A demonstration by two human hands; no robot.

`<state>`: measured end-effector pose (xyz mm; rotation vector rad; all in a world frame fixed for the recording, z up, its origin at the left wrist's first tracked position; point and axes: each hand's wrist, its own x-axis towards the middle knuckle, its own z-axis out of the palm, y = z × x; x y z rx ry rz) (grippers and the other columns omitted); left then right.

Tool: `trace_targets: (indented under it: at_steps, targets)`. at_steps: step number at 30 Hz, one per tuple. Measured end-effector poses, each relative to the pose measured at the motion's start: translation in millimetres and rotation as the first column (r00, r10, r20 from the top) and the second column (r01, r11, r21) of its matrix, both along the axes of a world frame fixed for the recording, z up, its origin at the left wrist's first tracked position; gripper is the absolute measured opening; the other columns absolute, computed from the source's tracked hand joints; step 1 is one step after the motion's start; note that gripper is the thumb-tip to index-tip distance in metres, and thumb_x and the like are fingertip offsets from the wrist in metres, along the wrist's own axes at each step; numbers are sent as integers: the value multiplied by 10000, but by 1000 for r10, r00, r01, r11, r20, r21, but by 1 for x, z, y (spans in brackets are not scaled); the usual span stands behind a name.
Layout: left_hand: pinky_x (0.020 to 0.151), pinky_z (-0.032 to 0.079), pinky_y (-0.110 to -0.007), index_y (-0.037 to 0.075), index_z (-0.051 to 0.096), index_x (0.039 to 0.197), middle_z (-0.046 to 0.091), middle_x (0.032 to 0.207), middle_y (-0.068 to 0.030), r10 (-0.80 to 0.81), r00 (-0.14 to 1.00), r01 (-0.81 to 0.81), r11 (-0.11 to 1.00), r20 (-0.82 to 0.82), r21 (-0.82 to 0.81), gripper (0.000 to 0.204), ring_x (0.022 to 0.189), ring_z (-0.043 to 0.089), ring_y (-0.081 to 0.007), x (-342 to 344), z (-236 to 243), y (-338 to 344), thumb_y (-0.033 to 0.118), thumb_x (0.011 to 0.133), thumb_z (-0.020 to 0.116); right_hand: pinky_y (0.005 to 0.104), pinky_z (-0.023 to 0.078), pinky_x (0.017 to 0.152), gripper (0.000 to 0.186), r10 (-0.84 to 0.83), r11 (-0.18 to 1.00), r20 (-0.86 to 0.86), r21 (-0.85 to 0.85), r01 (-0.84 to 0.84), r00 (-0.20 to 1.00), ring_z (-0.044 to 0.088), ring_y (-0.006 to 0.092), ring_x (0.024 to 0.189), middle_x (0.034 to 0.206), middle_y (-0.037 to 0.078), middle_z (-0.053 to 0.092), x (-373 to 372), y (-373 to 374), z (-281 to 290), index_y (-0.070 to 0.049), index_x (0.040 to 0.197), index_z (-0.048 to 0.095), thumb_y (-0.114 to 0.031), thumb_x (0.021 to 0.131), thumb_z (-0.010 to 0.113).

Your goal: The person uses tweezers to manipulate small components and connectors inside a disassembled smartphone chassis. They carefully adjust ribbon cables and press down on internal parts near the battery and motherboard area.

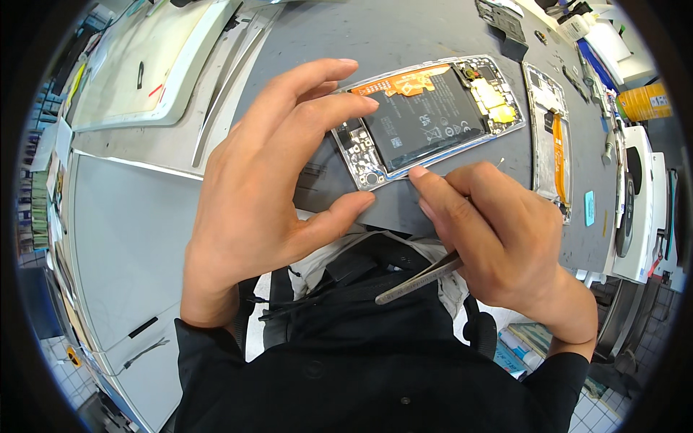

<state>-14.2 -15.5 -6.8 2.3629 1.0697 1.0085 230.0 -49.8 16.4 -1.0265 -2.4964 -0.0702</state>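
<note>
On the grey work surface lies an opened phone point(427, 123), tilted up to the right. Its frame holds a black battery point(426, 115), an orange flex cable point(404, 83) and yellow pieces near the right end. My left hand point(267, 173) spans the phone's left end, thumb at the lower corner and fingers over the upper side. My right hand point(498, 224) has a fingertip at the phone's near edge, beside a thin blue cable point(426, 162). Metal tweezers point(419, 280) are tucked in its palm, pointing toward me. Its curled fingers hide part of them.
To the right lies a second phone frame point(546, 137) with an orange flex cable, beside a small light-blue piece point(590, 208). Dark parts point(502, 22) sit at the back. A cream mat point(144, 65) fills the far left. An orange-yellow container point(644, 102) stands far right.
</note>
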Motion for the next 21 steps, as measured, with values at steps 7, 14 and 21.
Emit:
trace_targets:
  at_steps: [7,14,21]
  targets:
    - [1080,505,-457,31,669,1276,574,1456,-221,11,1000,-11,1000,-2,4,644,1278,621,-376,0,0,-1,101,669,875,304,454,463,369,28,999,-5,34,-28,1000,602,170,593,808,58,608,-3,0,-3,25,1156,751,-17,793,803]
    - [1072,514,-459,30,677,1237,580,1448,-225,16,1000,-16,1000,1,16,605,1261,635,-385,1,-1,-1,106,670,876,297,449,455,345,30,998,1,51,-30,1000,595,168,589,809,57,615,-6,0,-4,29,1131,751,-27,794,795]
    - [1071,518,-464,29,682,1196,590,1436,-229,20,1000,-20,1000,8,15,581,1255,641,-394,2,0,-1,87,651,872,298,435,441,355,17,998,8,56,-18,1000,582,163,572,799,53,601,-11,-4,-3,31,1138,747,-16,789,790]
